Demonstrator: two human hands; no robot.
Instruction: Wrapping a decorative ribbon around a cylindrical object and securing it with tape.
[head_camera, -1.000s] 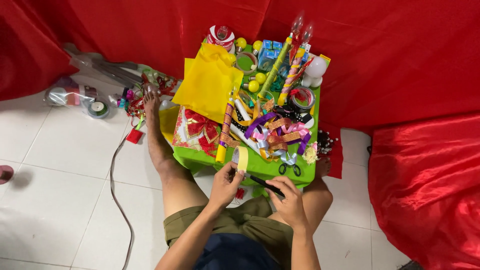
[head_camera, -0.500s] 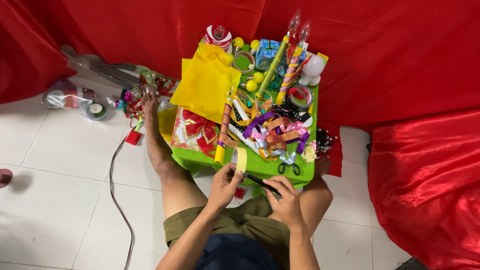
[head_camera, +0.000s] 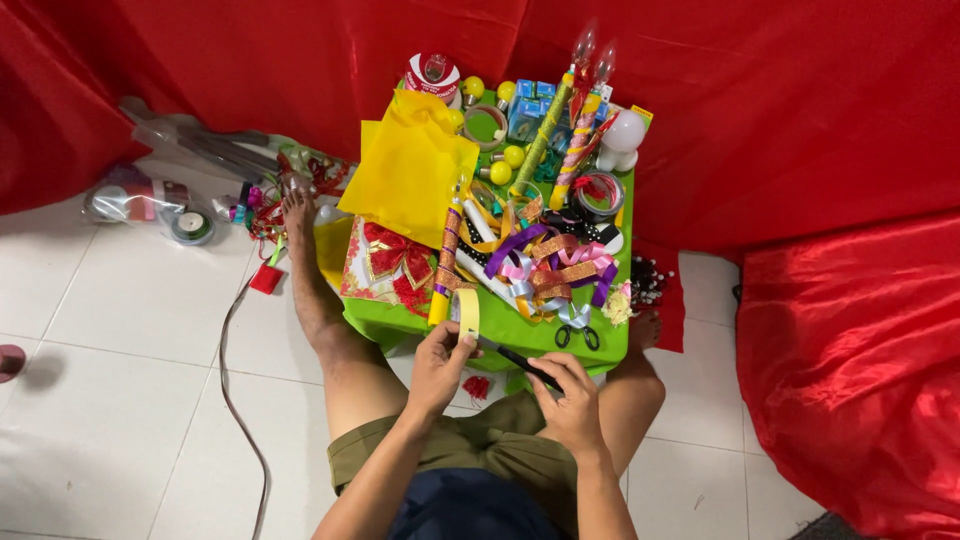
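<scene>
Both forearms are raised from the lower centre of the frame, elbows cut off by the bottom edge, wrists angled toward the near rim of the green table (head_camera: 600, 345). The left hand (head_camera: 440, 368) is bent upward, its fingers pinched on the lower end of a pale yellow ribbon strip (head_camera: 467, 312) held upright just over the table's near edge. The right hand (head_camera: 570, 398) is seen from the back, clenched around a dark slim tool (head_camera: 520, 362) that points toward the ribbon; whether it is a knife or a pen cannot be told, and the tip is hidden near the left thumb. The fingers of the right hand are mostly hidden beneath its back. Small scissors (head_camera: 577, 337) lie on the table just above the right hand. A yellow cloth (head_camera: 410, 175) is seen upper centre, a tangle of ribbons (head_camera: 545, 265) mid-table. Bare legs are spread on either side of the table on white tile floor (head_camera: 120, 400). A red backdrop (head_camera: 780, 110) fills the top and right.
</scene>
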